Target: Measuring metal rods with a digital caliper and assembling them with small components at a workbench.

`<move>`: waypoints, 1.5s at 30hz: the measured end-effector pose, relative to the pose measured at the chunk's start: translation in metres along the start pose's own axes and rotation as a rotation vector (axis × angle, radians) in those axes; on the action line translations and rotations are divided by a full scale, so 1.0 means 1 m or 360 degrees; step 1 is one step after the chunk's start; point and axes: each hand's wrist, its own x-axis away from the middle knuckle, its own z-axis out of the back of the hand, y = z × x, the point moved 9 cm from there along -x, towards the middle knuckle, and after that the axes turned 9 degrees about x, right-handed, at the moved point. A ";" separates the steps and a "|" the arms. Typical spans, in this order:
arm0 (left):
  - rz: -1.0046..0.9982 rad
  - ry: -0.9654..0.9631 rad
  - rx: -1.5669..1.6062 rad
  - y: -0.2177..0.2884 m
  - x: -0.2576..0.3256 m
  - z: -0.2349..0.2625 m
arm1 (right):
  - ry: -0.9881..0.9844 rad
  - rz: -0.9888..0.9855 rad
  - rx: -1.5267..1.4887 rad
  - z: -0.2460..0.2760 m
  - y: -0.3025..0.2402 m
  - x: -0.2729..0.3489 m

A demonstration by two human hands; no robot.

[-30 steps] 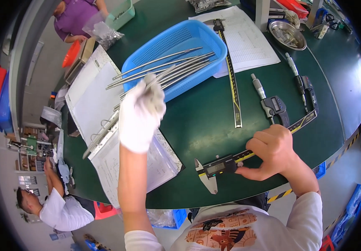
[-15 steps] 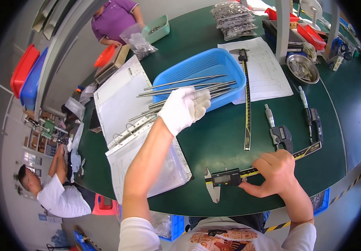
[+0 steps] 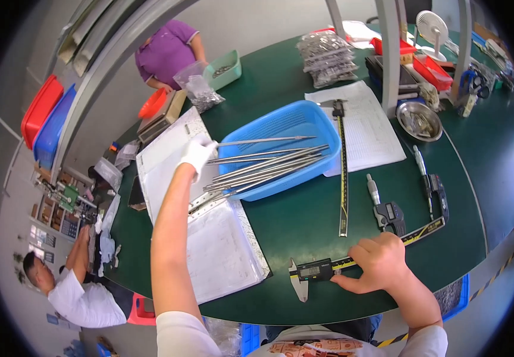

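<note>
Here, gloved left hand (image 3: 198, 153) pinched on a thin metal rod (image 3: 266, 141) lying over the blue basket (image 3: 281, 122), bare right hand (image 3: 379, 262) pressed closed on the digital caliper (image 3: 328, 268) at the table's near edge.

A dark green table (image 3: 304, 220) carries a blue basket (image 3: 281, 128), calipers (image 3: 352, 262), and a binder (image 3: 209, 238).

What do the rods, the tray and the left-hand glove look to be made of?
Rods: apparently bare metal, grey with a dull sheen, thin and straight. Tray: probably moulded plastic, uniform bright blue with a slotted floor. Glove on the left hand: seemingly white knit fabric, matte and soft; the weave is too small to confirm.
</note>
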 end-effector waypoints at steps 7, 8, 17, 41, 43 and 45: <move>-0.0270 -0.0166 0.1562 0.104 0.001 -0.040 | -0.0039 -0.0086 -0.0069 -0.004 0.008 0.004; -0.0231 -0.0317 0.1398 0.117 0.003 -0.066 | -0.0042 -0.0105 -0.0051 -0.004 0.009 0.005; 0.0233 -0.0774 0.1317 0.125 0.022 -0.184 | -0.0046 -0.0266 -0.0113 0.003 0.028 0.006; 0.0456 -0.0582 0.2439 -0.001 0.259 -0.124 | -0.0035 -0.0157 0.0171 -0.015 0.017 -0.002; 0.0491 -0.0577 0.2355 -0.002 0.262 -0.124 | -0.0085 -0.0154 0.0072 -0.021 0.015 -0.002; 0.0442 -0.0631 0.2296 0.002 0.264 -0.122 | -0.0154 -0.0086 0.0069 -0.028 0.010 -0.001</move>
